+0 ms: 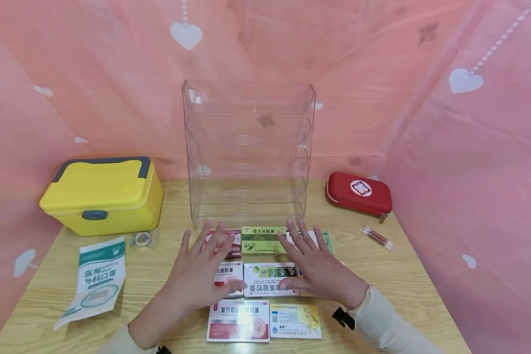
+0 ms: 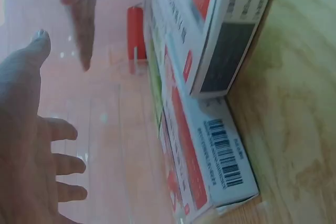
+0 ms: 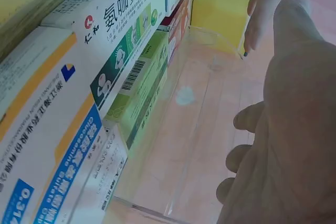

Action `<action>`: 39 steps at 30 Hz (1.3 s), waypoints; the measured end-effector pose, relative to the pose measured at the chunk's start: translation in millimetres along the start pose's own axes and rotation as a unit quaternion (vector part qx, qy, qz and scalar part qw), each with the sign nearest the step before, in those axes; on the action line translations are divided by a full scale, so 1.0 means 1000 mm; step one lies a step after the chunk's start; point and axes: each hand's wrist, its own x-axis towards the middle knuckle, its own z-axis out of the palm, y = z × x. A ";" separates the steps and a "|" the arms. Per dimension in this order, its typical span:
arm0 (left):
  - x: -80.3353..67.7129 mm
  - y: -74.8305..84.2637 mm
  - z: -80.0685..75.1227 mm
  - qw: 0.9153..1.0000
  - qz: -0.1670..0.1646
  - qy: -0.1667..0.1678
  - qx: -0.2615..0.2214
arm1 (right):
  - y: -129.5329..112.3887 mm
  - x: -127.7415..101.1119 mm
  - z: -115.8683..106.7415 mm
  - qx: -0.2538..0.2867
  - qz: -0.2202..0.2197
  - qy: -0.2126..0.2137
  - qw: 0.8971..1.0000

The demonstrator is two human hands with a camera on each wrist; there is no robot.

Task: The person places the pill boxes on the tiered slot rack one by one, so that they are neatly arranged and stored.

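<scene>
Several medicine boxes lie in three rows on the wooden table. My left hand (image 1: 194, 280), fingers spread and straight, hovers over the left side of the rows, partly hiding a red box (image 1: 236, 241) and a red-and-white box (image 1: 232, 270). Over the right side is my right hand (image 1: 323, 273), likewise spread and holding nothing. Between the hands show a green box (image 1: 259, 243) and a white capsule box (image 1: 270, 280). Nearest me sit another red-and-white box (image 1: 238, 319) and a white-and-yellow box (image 1: 295, 321). An orange-edged white box (image 3: 58, 119) appears in the right wrist view.
A clear tiered rack (image 1: 248, 211) stands behind the boxes. To the left are a yellow case (image 1: 102, 196), a mask packet (image 1: 99, 275) and a small tape roll (image 1: 142, 239). A red zip pouch (image 1: 358, 193) and a packet of swabs (image 1: 376, 237) lie to the right.
</scene>
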 end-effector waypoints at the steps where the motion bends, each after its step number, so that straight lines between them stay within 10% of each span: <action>1: 0.002 -0.003 -0.002 1.000 -0.006 0.012 -0.009 | 0.001 0.000 0.001 0.008 0.002 0.002 1.000; 5: 0.015 -0.020 -0.008 0.989 -0.035 0.117 -0.078 | 0.012 -0.001 -0.001 0.066 0.020 0.025 0.997; 10: 0.039 -0.042 -0.011 0.939 -0.099 0.267 -0.193 | 0.037 -0.005 0.000 0.213 0.070 0.066 0.972; 16: 0.059 -0.072 -0.009 0.876 -0.193 0.322 -0.302 | 0.083 -0.011 0.011 0.349 0.214 0.103 0.906; 20: 0.070 -0.083 -0.005 0.853 -0.218 0.317 -0.354 | 0.108 -0.020 0.020 0.384 0.311 0.106 0.863; 25: 0.081 -0.088 -0.002 0.851 -0.240 0.284 -0.370 | 0.123 -0.027 0.025 0.382 0.349 0.086 0.851; 39: 0.084 -0.092 -0.001 0.859 -0.261 0.260 -0.356 | 0.129 -0.023 0.031 0.283 0.334 0.034 0.898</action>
